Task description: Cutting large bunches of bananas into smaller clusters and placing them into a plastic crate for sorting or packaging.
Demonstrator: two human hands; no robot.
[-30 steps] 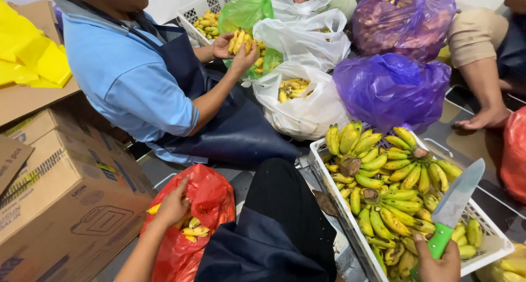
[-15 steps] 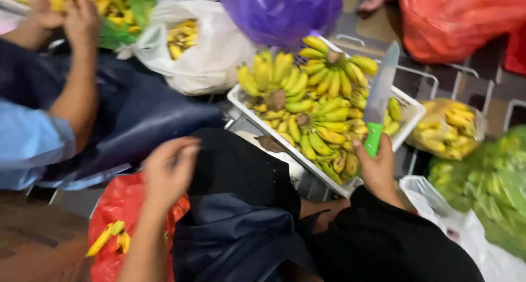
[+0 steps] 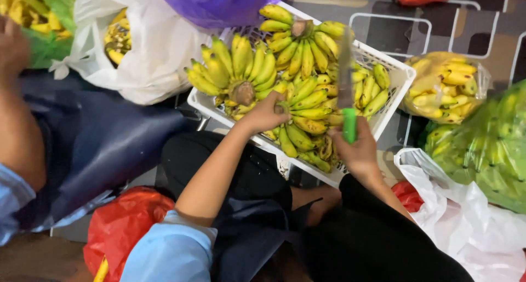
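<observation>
From the head view, the left hand (image 3: 268,113) closes on the stalk of a banana bunch (image 3: 307,104) in the white basket (image 3: 397,76). Just to its right, the right hand (image 3: 359,150) grips a green-handled knife (image 3: 346,90), blade pointing away over the fruit.

Hands (image 3: 267,115) on bananas (image 3: 307,104), knife (image 3: 347,85)
</observation>
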